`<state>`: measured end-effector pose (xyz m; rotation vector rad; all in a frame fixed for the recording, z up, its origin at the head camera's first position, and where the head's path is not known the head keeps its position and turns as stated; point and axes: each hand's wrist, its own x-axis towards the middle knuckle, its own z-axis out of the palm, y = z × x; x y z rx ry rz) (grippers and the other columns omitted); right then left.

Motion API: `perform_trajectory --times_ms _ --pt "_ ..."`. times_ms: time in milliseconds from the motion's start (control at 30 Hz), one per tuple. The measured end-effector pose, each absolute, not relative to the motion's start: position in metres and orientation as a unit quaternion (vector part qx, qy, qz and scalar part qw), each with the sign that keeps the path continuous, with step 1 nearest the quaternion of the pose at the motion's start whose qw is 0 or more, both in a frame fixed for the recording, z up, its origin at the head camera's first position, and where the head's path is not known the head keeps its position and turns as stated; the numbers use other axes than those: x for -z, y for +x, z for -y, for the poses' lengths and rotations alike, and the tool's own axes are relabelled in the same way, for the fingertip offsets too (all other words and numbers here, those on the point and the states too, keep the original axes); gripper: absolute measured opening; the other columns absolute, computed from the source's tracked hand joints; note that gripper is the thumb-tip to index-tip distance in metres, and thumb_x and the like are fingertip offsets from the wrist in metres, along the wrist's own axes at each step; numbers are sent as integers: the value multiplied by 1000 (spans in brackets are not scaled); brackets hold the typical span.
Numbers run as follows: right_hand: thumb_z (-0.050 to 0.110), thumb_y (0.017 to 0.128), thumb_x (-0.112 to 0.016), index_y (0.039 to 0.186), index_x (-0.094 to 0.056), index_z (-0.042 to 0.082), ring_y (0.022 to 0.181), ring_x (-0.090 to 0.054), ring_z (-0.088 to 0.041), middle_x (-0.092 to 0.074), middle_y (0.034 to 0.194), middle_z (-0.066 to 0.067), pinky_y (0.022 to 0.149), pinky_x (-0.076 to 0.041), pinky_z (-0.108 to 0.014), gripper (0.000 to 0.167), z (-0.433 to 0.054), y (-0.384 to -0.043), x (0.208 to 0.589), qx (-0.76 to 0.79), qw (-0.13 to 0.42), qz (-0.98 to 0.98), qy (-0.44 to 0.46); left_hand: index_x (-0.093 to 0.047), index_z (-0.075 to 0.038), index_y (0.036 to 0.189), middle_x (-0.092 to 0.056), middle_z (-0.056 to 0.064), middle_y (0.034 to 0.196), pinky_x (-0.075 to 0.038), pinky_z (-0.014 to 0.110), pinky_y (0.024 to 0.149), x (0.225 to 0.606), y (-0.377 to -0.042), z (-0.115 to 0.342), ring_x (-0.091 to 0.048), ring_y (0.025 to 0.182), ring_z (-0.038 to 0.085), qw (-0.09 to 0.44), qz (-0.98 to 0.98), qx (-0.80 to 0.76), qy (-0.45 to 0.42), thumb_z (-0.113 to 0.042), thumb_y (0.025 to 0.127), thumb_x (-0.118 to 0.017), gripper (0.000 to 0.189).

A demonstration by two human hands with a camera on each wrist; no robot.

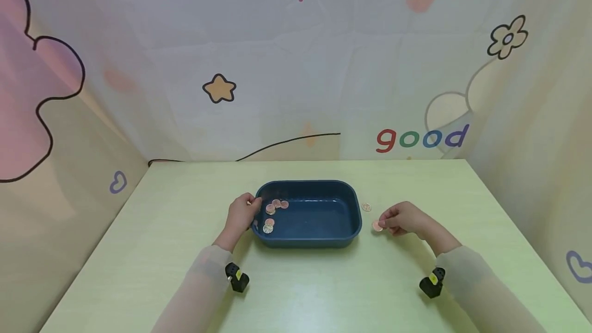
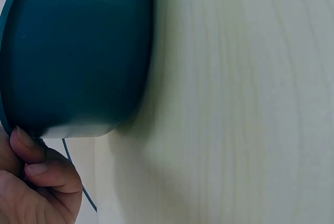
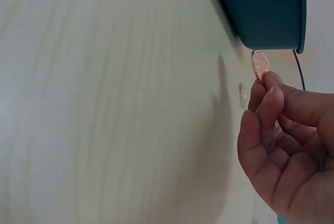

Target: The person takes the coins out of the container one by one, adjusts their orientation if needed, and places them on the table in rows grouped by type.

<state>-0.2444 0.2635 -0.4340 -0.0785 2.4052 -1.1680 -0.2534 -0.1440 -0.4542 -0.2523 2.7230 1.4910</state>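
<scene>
A dark blue rectangular basin stands mid-table, with several copper and silver coins lying along the left of its floor. My left hand grips the basin's left end, thumb over the rim; the left wrist view shows the curled fingers at the basin's corner. To the right of the basin, my right hand pinches a copper coin between thumb and fingertips, its face showing in the right wrist view. Another coin lies on the table between the basin and this hand.
The pale wood-grain table reaches back to a printed cloth backdrop, with cloth also hanging at both sides. A small black camera is strapped on each sleeved wrist.
</scene>
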Motion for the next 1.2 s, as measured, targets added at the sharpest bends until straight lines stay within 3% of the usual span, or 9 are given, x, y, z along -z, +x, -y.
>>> perform_trajectory --times_ms 300,600,933,1200 --pt "12 97 -67 104 -71 -4 65 -54 -10 -61 75 4 62 -49 -23 18 -262 -243 445 411 235 -881 -19 -54 -4 86 -43 -2 61 -35 19 45 456 -253 145 -47 48 9 9 -874 -479 -78 -22 103 -57 24" --pt "13 94 -70 100 -74 -3 59 -50 -8 -59 67 7 56 -39 -21 17 -254 -242 445 392 222 -892 -23 -53 -5 85 -44 -2 62 -36 20 45 456 -254 144 -47 48 8 5 -877 -475 -77 -23 102 -57 26" --pt "11 93 -69 95 -74 -5 65 -50 -12 -65 73 3 61 -42 -24 17 -248 -242 447 368 194 -909 -27 -54 -4 86 -44 -3 61 -35 19 45 455 -253 144 -45 48 8 4 -877 -475 -76 -24 102 -57 25" --pt "11 90 -71 90 -75 -5 60 -45 -9 -56 63 7 58 -38 -24 16 -250 -243 451 356 182 -916 -34 -54 -4 86 -46 -1 65 -36 19 45 455 -254 144 -45 49 8 5 -878 -472 -79 -24 102 -56 25"
